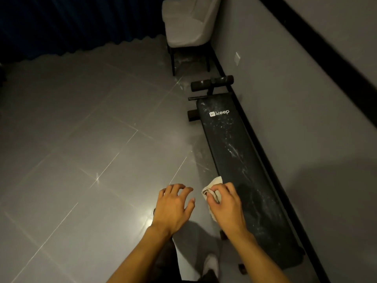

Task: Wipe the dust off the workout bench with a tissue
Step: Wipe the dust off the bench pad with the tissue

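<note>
While the right hand (225,203) bunched the tissue (212,187) in curled fingers, it hovered at the bench (240,160) pad's left edge, about five o'clock in view. Left hand (173,207) hung empty, fingers spread wide, just at nine o'clock of the right! Dust streaks covered the pad toward twelve o'clock. Wiping looked barely begun; next move likely called for pressing down and sweeping lengthwise.
</note>
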Motion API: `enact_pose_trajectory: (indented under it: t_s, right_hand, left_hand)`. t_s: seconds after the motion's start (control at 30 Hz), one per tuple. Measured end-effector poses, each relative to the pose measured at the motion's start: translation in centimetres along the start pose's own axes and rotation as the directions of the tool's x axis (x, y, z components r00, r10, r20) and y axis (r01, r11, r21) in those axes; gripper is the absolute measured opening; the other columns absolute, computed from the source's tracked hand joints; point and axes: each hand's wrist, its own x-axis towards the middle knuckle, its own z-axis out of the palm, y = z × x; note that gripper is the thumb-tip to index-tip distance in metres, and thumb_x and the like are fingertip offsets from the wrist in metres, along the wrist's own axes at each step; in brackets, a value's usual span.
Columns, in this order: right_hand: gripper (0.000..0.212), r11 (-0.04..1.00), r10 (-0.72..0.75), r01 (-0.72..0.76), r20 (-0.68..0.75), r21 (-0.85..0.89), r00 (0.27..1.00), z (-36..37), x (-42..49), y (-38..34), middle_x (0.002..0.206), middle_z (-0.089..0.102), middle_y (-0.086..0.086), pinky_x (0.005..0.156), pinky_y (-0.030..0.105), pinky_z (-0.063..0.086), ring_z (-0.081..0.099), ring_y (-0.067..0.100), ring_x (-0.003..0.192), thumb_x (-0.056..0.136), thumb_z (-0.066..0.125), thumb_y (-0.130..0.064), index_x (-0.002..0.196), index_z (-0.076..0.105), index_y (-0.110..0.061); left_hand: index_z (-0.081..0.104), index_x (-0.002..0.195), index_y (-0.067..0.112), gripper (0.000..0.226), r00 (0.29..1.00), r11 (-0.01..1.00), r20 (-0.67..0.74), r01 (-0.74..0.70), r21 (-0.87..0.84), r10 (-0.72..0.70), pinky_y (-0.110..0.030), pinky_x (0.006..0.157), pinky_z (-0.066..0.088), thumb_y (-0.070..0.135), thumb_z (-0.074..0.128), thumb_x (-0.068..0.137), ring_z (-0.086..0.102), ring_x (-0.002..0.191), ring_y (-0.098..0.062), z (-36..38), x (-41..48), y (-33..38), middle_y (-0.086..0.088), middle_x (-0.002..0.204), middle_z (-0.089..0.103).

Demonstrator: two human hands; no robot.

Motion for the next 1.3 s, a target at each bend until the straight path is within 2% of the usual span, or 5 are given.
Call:
enact_pose_trajectory:
  t_s: [0.23,0.4,0.5,0.83,1.3]
  right_hand:
    - [0.015,0.985,0.158,-0.144,-0.153,0.099,0.975,1.6,15.4,-6.9,0.111,0.049,-0.008,0.069,0.002,0.046,0.058,0.002,0.091,0.091,0.071,-0.027,0.105,0.069,-0.023]
    - [0.011,0.978,0.175,-0.134,-0.282,0.159,0.943,1.5,25.1,-11.0,0.105,0.051,-0.006,0.074,0.002,0.043,0.057,-0.002,0.090,0.090,0.071,-0.020,0.101,0.069,-0.017]
    - [0.004,0.963,0.222,-0.157,-0.314,0.220,0.923,1.3,30.4,-12.4,0.101,0.051,-0.010,0.074,0.001,0.039,0.056,-0.001,0.087,0.092,0.069,-0.025,0.095,0.066,-0.026]
    - [0.005,0.900,0.388,-0.273,-0.338,0.341,0.858,1.5,48.1,-9.4,0.107,0.049,-0.005,0.076,0.001,0.040,0.053,-0.003,0.091,0.097,0.062,-0.024,0.100,0.062,-0.021]
    - [0.013,0.763,0.627,-0.456,-0.354,0.458,0.694,8.0,65.2,-5.8,0.108,0.051,-0.007,0.071,0.004,0.039,0.053,-0.002,0.091,0.099,0.058,-0.033,0.100,0.063,-0.022]
  left_hand:
    - [0.052,0.141,0.038,0.070,0.990,0.989,0.018,-0.141,0.054,0.140,-0.040,0.115,0.032,0.066,0.011,0.092,0.047,0.136,-0.021,-7.1,18.2,-6.8,0.004,0.147,0.052]
    - [0.052,0.141,0.035,0.053,0.973,0.970,0.043,-0.228,0.081,0.225,-0.040,0.113,0.033,0.059,0.031,0.099,0.049,0.134,-0.023,-12.1,29.9,-8.5,0.002,0.143,0.055]
    - [0.053,0.139,0.036,0.047,0.960,0.956,0.043,-0.278,0.093,0.275,-0.041,0.112,0.035,0.057,0.041,0.099,0.051,0.131,-0.023,-13.1,36.7,-8.4,0.004,0.141,0.056]
    - [0.057,0.136,0.036,0.054,0.919,0.903,0.104,-0.394,0.174,0.381,-0.041,0.108,0.039,0.061,0.029,0.097,0.054,0.128,-0.021,-13.8,56.9,-7.7,0.003,0.138,0.059]
    - [0.055,0.136,0.031,0.047,0.803,0.786,0.200,-0.593,0.173,0.562,-0.043,0.101,0.044,0.050,0.043,0.094,0.054,0.123,-0.025,-8.7,78.7,-12.8,-0.005,0.139,0.053]
